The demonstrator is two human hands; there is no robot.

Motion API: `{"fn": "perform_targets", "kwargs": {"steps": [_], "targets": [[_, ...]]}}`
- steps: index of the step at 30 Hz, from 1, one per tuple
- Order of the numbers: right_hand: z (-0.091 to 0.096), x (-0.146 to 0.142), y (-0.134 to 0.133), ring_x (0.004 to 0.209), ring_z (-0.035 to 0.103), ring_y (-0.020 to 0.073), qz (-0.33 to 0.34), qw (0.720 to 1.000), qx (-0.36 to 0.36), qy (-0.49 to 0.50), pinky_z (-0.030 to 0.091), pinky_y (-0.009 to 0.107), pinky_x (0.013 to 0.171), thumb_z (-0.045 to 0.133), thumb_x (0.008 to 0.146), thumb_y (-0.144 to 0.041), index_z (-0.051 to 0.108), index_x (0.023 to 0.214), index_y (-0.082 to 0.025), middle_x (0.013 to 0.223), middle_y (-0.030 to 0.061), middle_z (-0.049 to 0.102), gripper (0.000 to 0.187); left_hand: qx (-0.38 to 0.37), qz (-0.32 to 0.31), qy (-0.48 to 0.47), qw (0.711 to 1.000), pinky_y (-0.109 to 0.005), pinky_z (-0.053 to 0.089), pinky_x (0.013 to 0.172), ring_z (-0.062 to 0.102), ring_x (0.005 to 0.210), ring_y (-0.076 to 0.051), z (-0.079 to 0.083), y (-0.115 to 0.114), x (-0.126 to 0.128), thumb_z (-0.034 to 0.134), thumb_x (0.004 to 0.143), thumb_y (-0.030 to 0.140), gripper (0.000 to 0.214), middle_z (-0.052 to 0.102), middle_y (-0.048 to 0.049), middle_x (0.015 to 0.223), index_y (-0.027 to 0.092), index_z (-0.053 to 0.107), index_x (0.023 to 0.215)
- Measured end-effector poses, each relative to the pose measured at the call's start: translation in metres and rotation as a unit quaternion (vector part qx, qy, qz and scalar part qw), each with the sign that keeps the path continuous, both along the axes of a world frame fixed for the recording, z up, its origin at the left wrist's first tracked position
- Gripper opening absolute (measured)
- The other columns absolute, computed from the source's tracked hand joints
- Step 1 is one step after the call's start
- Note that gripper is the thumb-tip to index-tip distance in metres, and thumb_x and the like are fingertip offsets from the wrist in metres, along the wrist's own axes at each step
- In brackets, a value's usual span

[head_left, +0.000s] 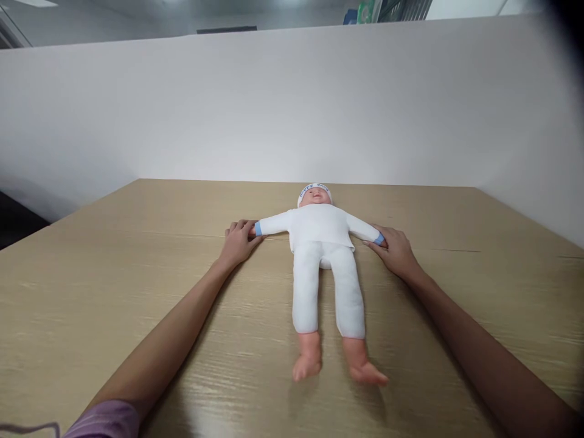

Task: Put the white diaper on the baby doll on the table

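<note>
Doll on a counter, as I see it through the distant head camera. The doll (pixel 320 230) lies on its back on the counter (pixel 137 304), midway between my two hands, its arms spread to either side. Its long axis runs nearly straight away from me: the feet (pixel 308 362) point toward my viewpoint, the white cap (pixel 314 186) toward the white wall (pixel 292 109), with the legs slanting slightly to the right. My left hand (pixel 240 241) has its fingers closed about the doll's hand just beyond one blue cuff (pixel 258 229); my right hand (pixel 396 249) grasps the opposite hand beside the other cuff (pixel 379 238). How firmly either grips, I cannot tell. The governing relation is lateral: from my left fingers the trunk lies to the right, from my right fingers to the left, with neither hand clearly nearer. Both of my forearms converge from the near corners, a purple sleeve (pixel 107 420) showing on the left.
</note>
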State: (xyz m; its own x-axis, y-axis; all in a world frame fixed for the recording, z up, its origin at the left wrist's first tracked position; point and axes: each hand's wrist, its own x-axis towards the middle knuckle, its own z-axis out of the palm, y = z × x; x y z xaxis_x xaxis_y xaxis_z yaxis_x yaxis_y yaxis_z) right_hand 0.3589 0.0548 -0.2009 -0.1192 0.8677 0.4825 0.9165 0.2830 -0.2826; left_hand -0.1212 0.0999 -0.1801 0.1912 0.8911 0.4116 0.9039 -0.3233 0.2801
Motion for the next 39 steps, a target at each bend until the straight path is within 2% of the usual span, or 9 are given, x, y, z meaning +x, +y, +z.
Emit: {"fn": "perform_targets", "kwargs": {"steps": [8,12,15,21,24,28,34,37,39], "targets": [[0.005,-0.005,-0.008,0.117,0.06,0.0375,-0.015,0.999,0.019,-0.028,0.045,0.052,0.1,0.056,0.091,-0.041,0.056,0.145,-0.019,0.133,0.0153,0.068,0.058,0.038,-0.052,-0.023,0.998,-0.05,0.039,0.108,0.05,0.128,-0.037,0.008,-0.011,0.003,0.067,0.089,0.058,0.069,0.059,-0.0137,0.143,0.023,0.051,0.146],[0.008,-0.007,-0.011,0.108,0.064,0.0363,-0.024,0.998,0.049,-0.014,0.045,0.05,0.1,0.061,0.081,-0.034,0.063,0.133,-0.018,0.123,0.0146,0.072,0.054,0.043,-0.086,-0.008,0.995,-0.047,0.038,0.108,0.052,0.126,-0.034,0.01,-0.011,0.004,0.06,0.096,0.055,0.054,0.064,-0.011,0.139,0.024,0.056,0.14],[0.009,-0.006,-0.011,0.107,0.065,0.0354,-0.013,0.999,0.051,-0.003,0.045,0.049,0.099,0.059,0.086,-0.037,0.064,0.131,-0.018,0.122,0.0141,0.073,0.049,0.047,-0.08,-0.006,0.996,-0.045,0.04,0.102,0.054,0.121,-0.033,0.008,-0.008,0.002,0.058,0.098,0.053,0.048,0.069,-0.0096,0.132,0.024,0.061,0.136],[0.004,0.0,-0.005,0.113,0.063,0.0358,0.013,0.999,0.026,-0.026,0.044,0.049,0.099,0.051,0.099,-0.05,0.059,0.145,-0.021,0.125,0.013,0.073,0.055,0.053,-0.032,-0.009,0.998,-0.043,0.043,0.095,0.058,0.113,-0.034,0.003,0.0,-0.002,0.061,0.097,0.048,0.046,0.072,-0.0099,0.121,0.027,0.063,0.138],[0.001,0.002,-0.001,0.112,0.063,0.0348,0.007,1.0,0.01,-0.025,0.045,0.049,0.1,0.05,0.1,-0.049,0.057,0.149,-0.02,0.121,0.0123,0.074,0.057,0.046,-0.033,-0.012,0.998,-0.042,0.044,0.094,0.059,0.11,-0.033,0.004,0.002,-0.002,0.061,0.097,0.046,0.048,0.072,-0.0097,0.117,0.027,0.062,0.14],[0.001,0.0,-0.004,0.123,0.059,0.0357,-0.005,1.0,0.003,-0.017,0.045,0.052,0.104,0.047,0.1,-0.043,0.049,0.155,-0.019,0.134,0.0138,0.069,0.06,0.038,-0.038,-0.011,0.998,-0.043,0.044,0.097,0.058,0.111,-0.033,0.006,-0.003,-0.001,0.06,0.096,0.046,0.05,0.071,-0.0109,0.118,0.025,0.061,0.142],[0.011,-0.017,-0.039,0.131,0.053,0.0372,-0.003,0.999,0.051,0.007,0.043,0.057,0.111,0.05,0.094,-0.03,0.042,0.157,-0.014,0.146,0.019,0.059,0.066,0.056,0.015,-0.03,0.998,-0.049,0.041,0.105,0.051,0.127,-0.036,0.014,-0.044,0.007,0.058,0.095,0.042,0.053,0.062,-0.0155,0.138,0.022,0.056,0.144],[0.037,-0.042,-0.078,0.126,0.057,0.0357,-0.005,0.994,0.1,0.047,0.043,0.057,0.111,0.048,0.095,-0.029,0.048,0.15,-0.015,0.138,0.0189,0.063,0.056,0.089,0.034,-0.098,0.991,-0.052,0.038,0.111,0.05,0.13,-0.034,0.034,-0.083,0.021,0.053,0.098,0.038,0.044,0.062,-0.0155,0.137,0.02,0.057,0.138],[0.059,-0.063,-0.121,0.123,0.059,0.0341,-0.012,0.987,0.132,0.091,0.044,0.057,0.11,0.046,0.099,-0.031,0.05,0.146,-0.019,0.133,0.0171,0.066,0.049,0.103,0.016,-0.158,0.982,-0.052,0.038,0.113,0.052,0.129,-0.032,0.05,-0.124,0.034,0.049,0.101,0.038,0.039,0.063,-0.0137,0.136,0.022,0.056,0.135]]}}
